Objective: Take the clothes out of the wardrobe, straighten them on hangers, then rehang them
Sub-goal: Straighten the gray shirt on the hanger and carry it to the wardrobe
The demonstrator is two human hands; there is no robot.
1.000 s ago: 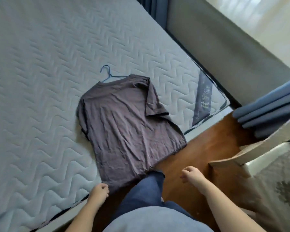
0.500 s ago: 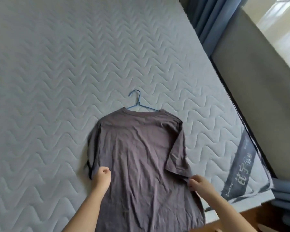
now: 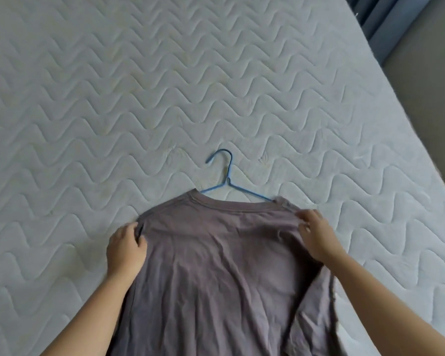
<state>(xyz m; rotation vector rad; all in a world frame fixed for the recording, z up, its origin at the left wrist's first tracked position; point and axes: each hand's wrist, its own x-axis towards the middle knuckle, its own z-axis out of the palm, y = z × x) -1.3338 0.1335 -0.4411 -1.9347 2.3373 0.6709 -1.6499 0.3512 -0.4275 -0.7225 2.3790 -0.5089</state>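
T-shirt (image 3: 216, 265) is lying flat on the mattress (image 3: 113, 98), its blue hanger (image 3: 228, 176) sticking out beyond the far collar. Curled fingers of the left hand (image 3: 125, 249) are gripping its left shoulder; the right hand (image 3: 316, 237) is pinching the right shoulder.

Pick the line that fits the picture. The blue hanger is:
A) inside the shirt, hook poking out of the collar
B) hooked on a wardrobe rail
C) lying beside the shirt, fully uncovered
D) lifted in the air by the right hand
A: the hook and upper arms of the blue hanger stick out past the collar of the T-shirt, which lies on the mattress. Both arm ends run under the fabric.
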